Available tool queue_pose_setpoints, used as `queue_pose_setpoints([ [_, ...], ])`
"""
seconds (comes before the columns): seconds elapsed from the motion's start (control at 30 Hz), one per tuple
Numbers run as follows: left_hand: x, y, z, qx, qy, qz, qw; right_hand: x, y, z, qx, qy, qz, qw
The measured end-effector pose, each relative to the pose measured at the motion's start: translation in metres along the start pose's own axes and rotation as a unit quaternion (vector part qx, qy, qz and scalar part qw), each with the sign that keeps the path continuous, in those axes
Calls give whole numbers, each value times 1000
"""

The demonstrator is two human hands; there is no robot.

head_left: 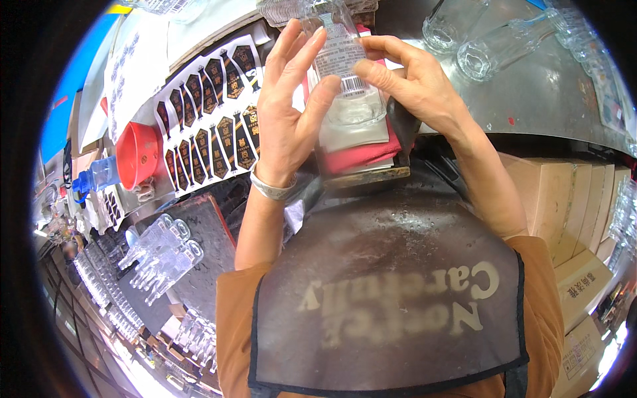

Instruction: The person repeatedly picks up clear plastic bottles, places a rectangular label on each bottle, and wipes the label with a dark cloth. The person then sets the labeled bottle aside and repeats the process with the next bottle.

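Note:
Both hands hold one clear glass bottle (345, 79) lying base toward me over a pink cloth pad (361, 154). My left hand (288, 109) presses its thumb and fingers on the bottle's left side. On the right side, my right hand (411, 79) has its fingertips on a clear label with a barcode (342, 60) on the glass. A wristband sits on my left wrist (273, 190).
Sheets of dark shaped labels (212, 113) lie to the left, beside a red funnel (137, 154) and a blue-capped bottle (96, 176). Empty glass bottles (491, 46) lie on the metal table (551, 99) at right. Cardboard boxes (570, 212) stand at lower right, clear plastic parts (162, 255) at lower left.

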State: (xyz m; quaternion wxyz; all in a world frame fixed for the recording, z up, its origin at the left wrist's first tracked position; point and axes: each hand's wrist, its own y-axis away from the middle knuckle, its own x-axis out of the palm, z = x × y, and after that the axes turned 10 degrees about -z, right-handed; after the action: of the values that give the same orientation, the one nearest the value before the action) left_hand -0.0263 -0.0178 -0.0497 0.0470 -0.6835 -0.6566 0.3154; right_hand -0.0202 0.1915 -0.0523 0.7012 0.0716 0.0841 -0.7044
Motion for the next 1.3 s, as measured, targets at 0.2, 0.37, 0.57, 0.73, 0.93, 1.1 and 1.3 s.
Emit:
queue_pose_setpoints([
  [0.2, 2, 2, -4, 11, -9, 2, 1000, 2, 0, -4, -4, -23, -12, 1000],
  [0.37, 3, 2, -2, 10, -17, 7, 1000, 0, 1, 1, 2, -1, -1, 1000],
  [0.57, 0, 0, -3, 16, -24, 19, 999, -2, 1, 4, 5, 14, 3, 1000],
  [0.73, 1, 0, -2, 12, -11, 20, 1000, 1, 1, 1, 5, -10, -13, 1000],
  [0.93, 0, -2, -6, 15, -35, 25, 999, 1, 1, 3, 15, -31, -4, 999],
  [1.1, 2, -1, -7, 13, -31, 20, 999, -2, 0, 5, 34, -31, 31, 998],
  [1.3, 3, 0, -7, -1, -12, 17, 1000, 0, -1, 2, 7, -20, -1, 1000],
])
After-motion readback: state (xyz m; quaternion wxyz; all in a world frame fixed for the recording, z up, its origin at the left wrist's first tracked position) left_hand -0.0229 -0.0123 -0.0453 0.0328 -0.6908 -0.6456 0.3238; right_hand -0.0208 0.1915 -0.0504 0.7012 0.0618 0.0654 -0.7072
